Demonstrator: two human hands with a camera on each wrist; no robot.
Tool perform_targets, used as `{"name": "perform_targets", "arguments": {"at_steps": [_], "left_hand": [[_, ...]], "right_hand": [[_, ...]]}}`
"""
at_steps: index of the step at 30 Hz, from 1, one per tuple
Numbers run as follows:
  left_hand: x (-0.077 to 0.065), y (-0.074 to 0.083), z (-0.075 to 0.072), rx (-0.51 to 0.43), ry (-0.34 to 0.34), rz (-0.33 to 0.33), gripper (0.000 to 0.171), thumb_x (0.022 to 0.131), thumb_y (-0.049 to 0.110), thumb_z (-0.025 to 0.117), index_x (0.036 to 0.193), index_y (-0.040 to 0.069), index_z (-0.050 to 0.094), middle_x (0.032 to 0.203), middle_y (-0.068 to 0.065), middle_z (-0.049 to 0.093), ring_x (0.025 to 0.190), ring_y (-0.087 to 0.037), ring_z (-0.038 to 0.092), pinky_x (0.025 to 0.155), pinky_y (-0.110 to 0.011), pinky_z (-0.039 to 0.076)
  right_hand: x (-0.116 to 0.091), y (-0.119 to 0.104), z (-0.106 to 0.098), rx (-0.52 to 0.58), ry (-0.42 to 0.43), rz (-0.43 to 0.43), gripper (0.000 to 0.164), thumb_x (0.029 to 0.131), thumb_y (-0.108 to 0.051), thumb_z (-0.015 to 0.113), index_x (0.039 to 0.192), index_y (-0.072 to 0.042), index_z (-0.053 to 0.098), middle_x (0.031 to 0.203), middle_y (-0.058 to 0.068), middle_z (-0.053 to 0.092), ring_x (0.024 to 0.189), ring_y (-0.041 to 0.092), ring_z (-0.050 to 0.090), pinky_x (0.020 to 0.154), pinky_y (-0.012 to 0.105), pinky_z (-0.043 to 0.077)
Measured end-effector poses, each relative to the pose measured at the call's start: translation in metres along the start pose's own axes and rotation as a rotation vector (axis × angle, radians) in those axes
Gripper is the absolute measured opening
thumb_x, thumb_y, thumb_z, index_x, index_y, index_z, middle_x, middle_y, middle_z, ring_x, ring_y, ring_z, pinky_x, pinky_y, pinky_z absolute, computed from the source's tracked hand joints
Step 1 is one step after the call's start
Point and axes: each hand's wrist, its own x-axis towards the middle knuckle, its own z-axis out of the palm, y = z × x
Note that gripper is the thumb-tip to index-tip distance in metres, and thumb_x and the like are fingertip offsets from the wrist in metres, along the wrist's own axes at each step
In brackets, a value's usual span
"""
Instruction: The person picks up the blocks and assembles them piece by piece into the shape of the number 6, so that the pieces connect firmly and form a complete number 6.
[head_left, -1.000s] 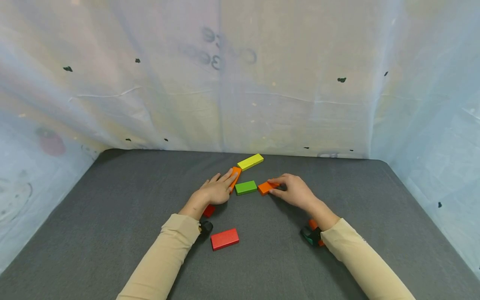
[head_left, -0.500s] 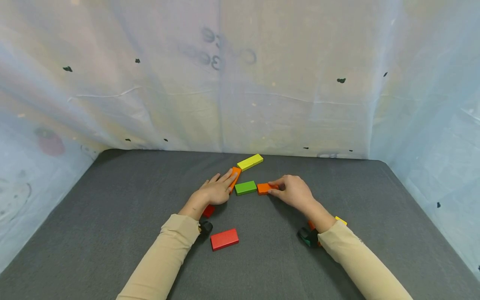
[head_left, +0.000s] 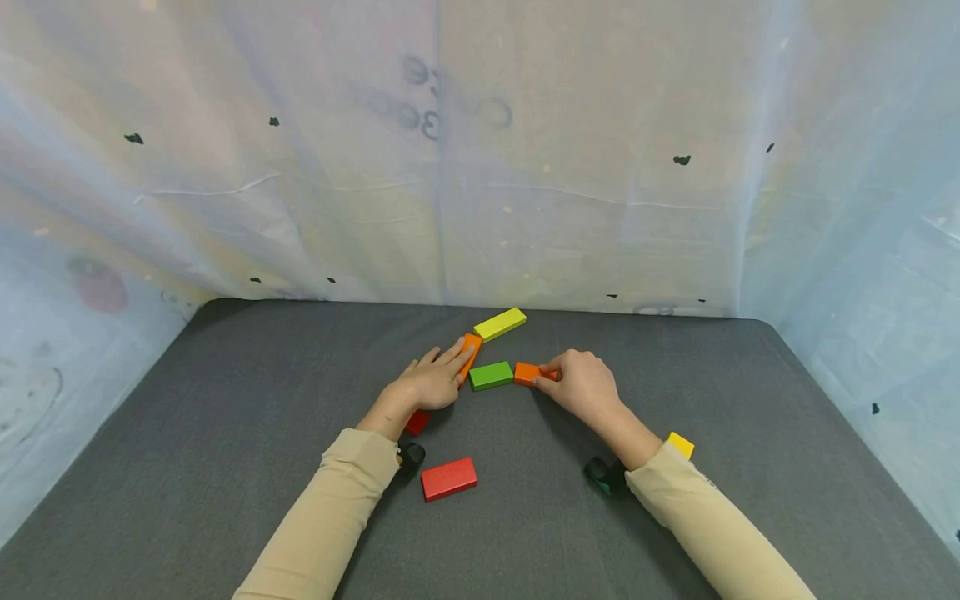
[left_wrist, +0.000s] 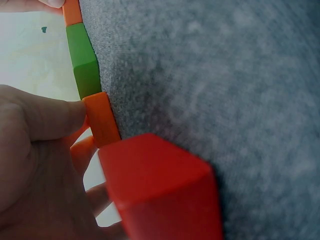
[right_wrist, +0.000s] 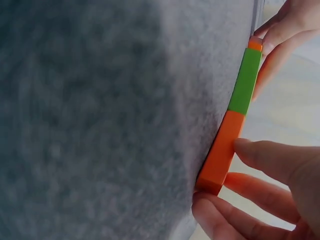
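With thumb and fingertips my right hand (head_left: 588,385) grips an orange block (head_left: 527,372), lying flat with its left end against or very close to a green block (head_left: 491,376). My left hand (head_left: 431,385) rests on a second orange block (head_left: 468,358), fingers spread and mostly straight; in the left wrist view the thumb touches its edge (left_wrist: 102,120). This second block stands at the green block's left end. A yellow block (head_left: 500,324) lies beyond it. Partly hidden below my left hand is a red block (head_left: 417,422), large in the left wrist view (left_wrist: 160,175).
Another red block (head_left: 450,479) lies nearer on the grey table (head_left: 525,542). A yellow block (head_left: 681,445) shows beside my right forearm, partly covered by the sleeve. Pale sheeting (head_left: 480,208) hangs along the back and sides.
The right hand has turned the gripped orange block slightly, more in line with the green one. My right forearm has shifted left, uncovering the yellow block beside it. The left hand stays still.
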Motion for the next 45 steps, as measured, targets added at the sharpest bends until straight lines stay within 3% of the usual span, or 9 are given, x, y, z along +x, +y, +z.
{"name": "perform_targets", "arguments": {"at_steps": [5, 27, 34, 37, 40, 45], "left_hand": [[0.000, 0.000, 0.000, -0.002, -0.008, 0.001, 0.054, 0.105, 0.024, 0.034, 0.156, 0.025, 0.013, 0.163, 0.006, 0.000, 0.149, -0.034, 0.004, 0.118, -0.057, 0.007], [0.002, -0.001, 0.001, 0.001, -0.001, 0.000, 0.054, 0.105, 0.024, 0.032, 0.156, 0.025, 0.012, 0.163, 0.005, 0.000, 0.149, -0.034, 0.004, 0.118, -0.056, 0.007], [0.001, 0.000, 0.000, 0.001, -0.006, 0.006, 0.055, 0.105, 0.023, 0.033, 0.156, 0.024, 0.012, 0.163, 0.005, 0.000, 0.149, -0.034, 0.005, 0.118, -0.057, 0.007], [0.002, 0.000, 0.000, 0.008, -0.009, 0.009, 0.055, 0.105, 0.024, 0.033, 0.156, 0.023, 0.012, 0.163, 0.004, -0.001, 0.149, -0.034, 0.005, 0.118, -0.057, 0.007], [0.005, -0.001, 0.002, 0.009, -0.016, 0.000, 0.055, 0.105, 0.025, 0.032, 0.156, 0.024, 0.010, 0.162, 0.006, -0.002, 0.149, -0.034, 0.004, 0.118, -0.056, 0.006], [0.013, -0.007, 0.006, 0.006, -0.020, -0.012, 0.055, 0.105, 0.027, 0.031, 0.155, 0.027, 0.008, 0.162, 0.010, -0.004, 0.149, -0.032, 0.002, 0.119, -0.055, 0.004]], "right_hand": [[-0.001, -0.003, -0.001, -0.010, -0.006, 0.024, 0.031, 0.083, -0.031, 0.075, 0.104, -0.008, 0.077, 0.096, 0.012, 0.074, 0.052, 0.012, 0.048, 0.043, 0.023, 0.036], [-0.005, 0.001, -0.003, 0.046, -0.014, 0.006, 0.030, 0.084, -0.029, 0.074, 0.107, -0.010, 0.076, 0.095, 0.011, 0.074, 0.055, 0.011, 0.054, 0.046, 0.024, 0.042], [-0.010, 0.011, -0.007, 0.098, -0.041, -0.019, 0.040, 0.086, -0.026, 0.072, 0.123, -0.013, 0.068, 0.089, 0.007, 0.073, 0.055, 0.011, 0.053, 0.046, 0.025, 0.040], [-0.014, 0.015, -0.011, 0.121, -0.061, -0.030, 0.043, 0.087, -0.025, 0.071, 0.128, -0.013, 0.064, 0.090, 0.007, 0.073, 0.062, 0.015, 0.061, 0.049, 0.026, 0.044], [-0.016, 0.022, -0.015, 0.130, -0.086, -0.087, 0.046, 0.088, -0.025, 0.070, 0.131, -0.012, 0.061, 0.109, 0.010, 0.071, 0.087, 0.023, 0.067, 0.065, 0.033, 0.054], [-0.022, 0.033, -0.020, 0.176, -0.171, -0.239, 0.058, 0.089, -0.027, 0.070, 0.140, -0.009, 0.051, 0.137, 0.013, 0.056, 0.120, 0.032, 0.056, 0.091, 0.048, 0.050]]}}
